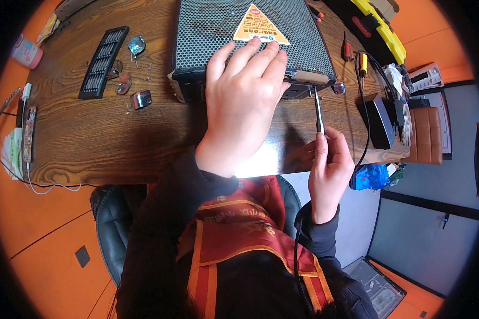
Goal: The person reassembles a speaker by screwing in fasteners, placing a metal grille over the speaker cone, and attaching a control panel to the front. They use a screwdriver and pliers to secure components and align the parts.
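A black speaker box [197, 37] with a metal mesh grille lies at the far middle of the wooden table. A yellow triangular sticker [261, 26] is on its grille. My left hand [245, 101] rests flat on the grille and its worn near edge, fingers stretched out. My right hand [330, 165] pinches a slim silver screwdriver [319, 112] between thumb and fingers. The screwdriver's tip meets the box's near side close to its right corner. Whether it sits in a screw is too small to tell.
Left of the speaker lie a tray of driver bits [104, 61] and metal corner pieces [142, 99] with small screws. Another corner piece [339, 87] is to the right, near a red-handled screwdriver [347, 49], a black box [378, 122], cables and a yellow-black toolbox [375, 29].
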Motion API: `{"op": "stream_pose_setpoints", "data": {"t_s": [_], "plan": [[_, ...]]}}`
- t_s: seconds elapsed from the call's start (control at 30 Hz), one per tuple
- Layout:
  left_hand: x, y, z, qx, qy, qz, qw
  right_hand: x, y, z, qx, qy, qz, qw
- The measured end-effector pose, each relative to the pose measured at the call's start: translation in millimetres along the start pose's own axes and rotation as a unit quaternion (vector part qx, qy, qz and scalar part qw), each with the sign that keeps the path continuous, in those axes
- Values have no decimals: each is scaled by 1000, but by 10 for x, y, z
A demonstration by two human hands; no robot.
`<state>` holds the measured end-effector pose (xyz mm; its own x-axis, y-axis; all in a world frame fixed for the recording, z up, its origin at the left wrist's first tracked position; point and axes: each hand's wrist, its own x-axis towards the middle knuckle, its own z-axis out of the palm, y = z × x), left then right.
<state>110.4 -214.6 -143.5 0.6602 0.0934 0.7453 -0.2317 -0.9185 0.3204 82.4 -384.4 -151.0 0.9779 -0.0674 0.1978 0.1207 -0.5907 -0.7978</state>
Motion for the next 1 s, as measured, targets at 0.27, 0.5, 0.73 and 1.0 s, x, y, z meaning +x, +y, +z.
{"op": "stream_pose_setpoints", "data": {"t_s": [0.27, 0.5, 0.73, 1.0], "plan": [[5, 6, -11, 6, -6, 0, 1000, -7, -33, -39, 54, -55, 4, 997], [-2, 0, -13, 6, -7, 0, 1000, 148, -21, -150, 512, -250, 220, 792], [-4, -3, -2, 14, 0, 6, 1000, 47, -18, -11, 255, -108, 79, 958], [-5, -11, 1, 1, -1, 6, 1000, 103, -67, -103, 9, -99, 13, 995]]}}
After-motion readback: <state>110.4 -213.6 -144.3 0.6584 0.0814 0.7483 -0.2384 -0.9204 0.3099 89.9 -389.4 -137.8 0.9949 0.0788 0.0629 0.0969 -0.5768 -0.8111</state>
